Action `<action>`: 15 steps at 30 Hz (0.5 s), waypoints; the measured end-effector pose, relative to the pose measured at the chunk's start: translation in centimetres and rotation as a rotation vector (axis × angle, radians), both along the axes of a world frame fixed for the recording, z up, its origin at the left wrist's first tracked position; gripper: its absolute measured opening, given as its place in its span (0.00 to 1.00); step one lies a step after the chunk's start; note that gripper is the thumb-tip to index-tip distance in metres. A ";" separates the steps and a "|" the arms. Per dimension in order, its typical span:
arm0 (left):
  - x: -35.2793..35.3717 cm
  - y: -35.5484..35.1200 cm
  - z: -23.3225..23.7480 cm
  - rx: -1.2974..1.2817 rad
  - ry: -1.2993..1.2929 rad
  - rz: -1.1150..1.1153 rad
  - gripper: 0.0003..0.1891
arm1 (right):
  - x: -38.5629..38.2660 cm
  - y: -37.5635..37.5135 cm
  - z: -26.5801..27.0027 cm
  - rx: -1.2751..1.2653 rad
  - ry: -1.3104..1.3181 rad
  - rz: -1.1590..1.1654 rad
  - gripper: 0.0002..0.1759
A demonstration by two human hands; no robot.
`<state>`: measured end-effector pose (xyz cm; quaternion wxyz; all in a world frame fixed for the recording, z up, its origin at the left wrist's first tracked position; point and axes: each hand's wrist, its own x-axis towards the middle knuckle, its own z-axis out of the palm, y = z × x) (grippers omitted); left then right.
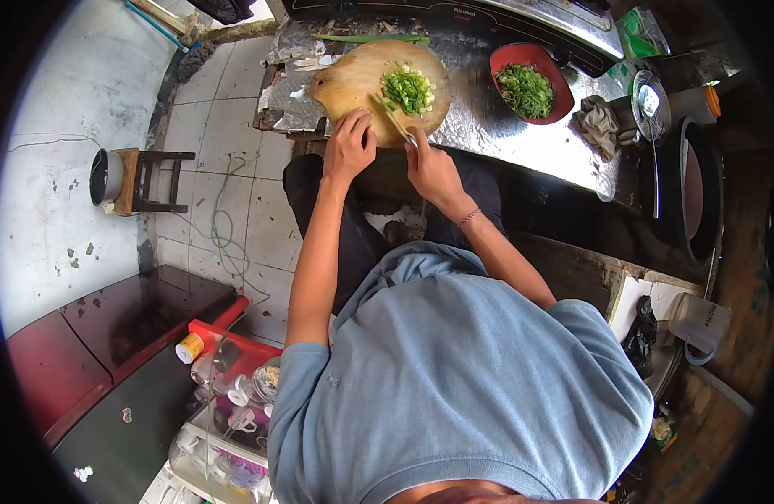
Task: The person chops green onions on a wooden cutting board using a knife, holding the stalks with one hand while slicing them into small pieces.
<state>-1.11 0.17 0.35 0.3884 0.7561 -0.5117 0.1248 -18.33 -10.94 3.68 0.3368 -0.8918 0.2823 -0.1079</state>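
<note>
My right hand (435, 172) is closed round the handle of a knife (398, 124), its blade over the near edge of a round wooden cutting board (345, 71). Beside the blade lies a heap of chopped green onion (408, 90), with a few bits by the knife. My left hand (351, 144) rests on the board's near edge, left of the blade, fingers bent together. What lies under those fingers is hidden. Along the board's far edge stretches a whole green onion stalk (374, 39).
Right of the board stands a red bowl (563, 97) holding chopped greens. A gas stove (454, 18) borders the foil-covered counter (496, 143) at the back. A crumpled cloth (598, 128) and a strainer (651, 105) lie farther right. A stool (156, 181) stands at left.
</note>
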 end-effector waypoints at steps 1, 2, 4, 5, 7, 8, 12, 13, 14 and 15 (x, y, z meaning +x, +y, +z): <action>0.0 0.0 0.0 -0.003 -0.003 0.001 0.09 | 0.0 -0.1 0.2 -0.003 -0.003 0.001 0.17; 0.0 0.0 0.0 -0.004 -0.003 0.011 0.09 | -0.2 0.0 0.3 0.023 -0.025 0.047 0.19; 0.0 -0.1 -0.2 -0.005 -0.001 0.023 0.09 | -0.4 0.1 0.4 0.047 -0.045 0.096 0.21; 0.0 -0.1 -0.4 -0.010 0.003 0.025 0.09 | -0.5 0.2 0.2 0.041 -0.057 0.111 0.22; 0.0 -0.1 -0.4 -0.013 0.007 0.031 0.09 | -0.5 0.4 0.2 0.036 -0.067 0.131 0.23; 0.0 0.0 -0.5 -0.003 0.008 0.032 0.08 | -0.6 0.6 0.3 0.030 -0.104 0.143 0.23; 0.1 -0.1 -0.4 -0.003 -0.010 0.033 0.07 | -0.6 0.8 0.6 0.018 -0.123 0.160 0.23; 0.2 -0.1 -0.3 -0.005 -0.010 0.036 0.07 | -0.6 0.7 0.6 0.015 -0.123 0.163 0.23; 0.2 -0.1 -0.3 -0.013 -0.001 0.027 0.07 | -0.6 0.6 0.6 0.013 -0.110 0.170 0.23; 0.3 -0.1 -0.3 -0.021 0.008 0.019 0.07 | -0.6 0.5 0.5 0.010 -0.096 0.177 0.23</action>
